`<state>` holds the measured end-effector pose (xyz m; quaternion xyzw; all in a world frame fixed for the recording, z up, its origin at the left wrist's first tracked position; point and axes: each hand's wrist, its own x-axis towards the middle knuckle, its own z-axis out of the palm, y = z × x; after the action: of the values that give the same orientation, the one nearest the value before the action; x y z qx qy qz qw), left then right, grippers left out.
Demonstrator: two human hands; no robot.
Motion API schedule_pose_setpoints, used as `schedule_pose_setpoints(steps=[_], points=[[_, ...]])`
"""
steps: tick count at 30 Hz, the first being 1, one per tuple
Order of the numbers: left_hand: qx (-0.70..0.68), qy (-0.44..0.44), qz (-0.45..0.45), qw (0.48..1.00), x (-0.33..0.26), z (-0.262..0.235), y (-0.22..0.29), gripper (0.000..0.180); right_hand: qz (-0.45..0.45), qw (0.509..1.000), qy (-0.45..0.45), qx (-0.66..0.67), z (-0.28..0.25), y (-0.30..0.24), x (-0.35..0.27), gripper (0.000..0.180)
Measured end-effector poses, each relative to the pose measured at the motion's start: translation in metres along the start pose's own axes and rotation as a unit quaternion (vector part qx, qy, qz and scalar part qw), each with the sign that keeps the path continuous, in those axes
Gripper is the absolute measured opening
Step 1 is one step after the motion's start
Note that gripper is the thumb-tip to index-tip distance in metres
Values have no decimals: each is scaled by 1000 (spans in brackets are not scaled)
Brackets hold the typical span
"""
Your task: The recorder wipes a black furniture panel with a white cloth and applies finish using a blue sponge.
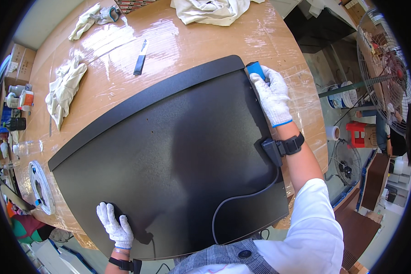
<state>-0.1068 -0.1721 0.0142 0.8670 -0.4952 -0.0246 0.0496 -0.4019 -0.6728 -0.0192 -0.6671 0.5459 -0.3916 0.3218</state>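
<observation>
A large black panel point(137, 155) with a raised, curved strip point(141, 106) along its far edge lies on the wrapped table in front of me. My left hand point(115, 226), in a white knit glove, rests flat on the panel's near left part with its fingers stretched out. At the far right corner my right hand point(274, 98), gloved alike, grips a small blue block point(255, 70) against the panel's side edge. Its exact kind does not show. A dark cable point(235, 197) runs from the device on my right wrist across the panel.
On the plastic-covered table point(196, 43) lie a dark-handled knife or scraper point(140, 61), crumpled white cloths point(67, 91) and gloves point(107, 15). A white ring-shaped coil point(42, 187) sits at the left edge. Beyond the right side stand a caged fan point(386, 68) and a red stool point(355, 134).
</observation>
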Motion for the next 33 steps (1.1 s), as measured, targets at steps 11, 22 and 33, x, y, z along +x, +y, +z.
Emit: schedule_pose_setpoints(steps=[11,22,33], points=[[-2,-1,-4,1000,-2,1,-1,51,-29,993,-31,-111,-2,1,2,45],[-3,5,-3,1000,-2,1,-1,50,43,996,-71,22,-5,-11,-2,39],[-5,11,0,1000,0,-1,1,50,119,967,-79,210,-18,-28,-8,44]])
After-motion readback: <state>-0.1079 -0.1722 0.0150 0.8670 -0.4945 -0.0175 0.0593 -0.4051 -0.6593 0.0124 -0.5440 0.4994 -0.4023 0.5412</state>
